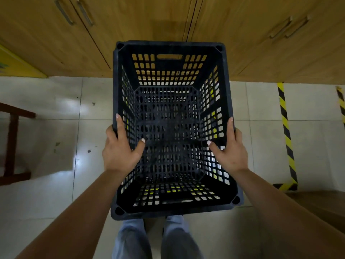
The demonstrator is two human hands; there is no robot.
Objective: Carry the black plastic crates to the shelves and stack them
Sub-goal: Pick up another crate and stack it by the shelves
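While both hands clamp its long sides, the black plastic crate (169,128) hangs empty in front of the person, above the tiled floor (56,128) and near the wooden cabinets (252,43). Left hand (120,150) and right hand (228,152) each wrap the rim, thumbs inside against the lattice wall, fingers outside. Rigid and perforated, the crate looks light and stiff; the moulded rim gives firm purchase, and the handle slots in the short ends would likely serve equally well. No shelves are in view.
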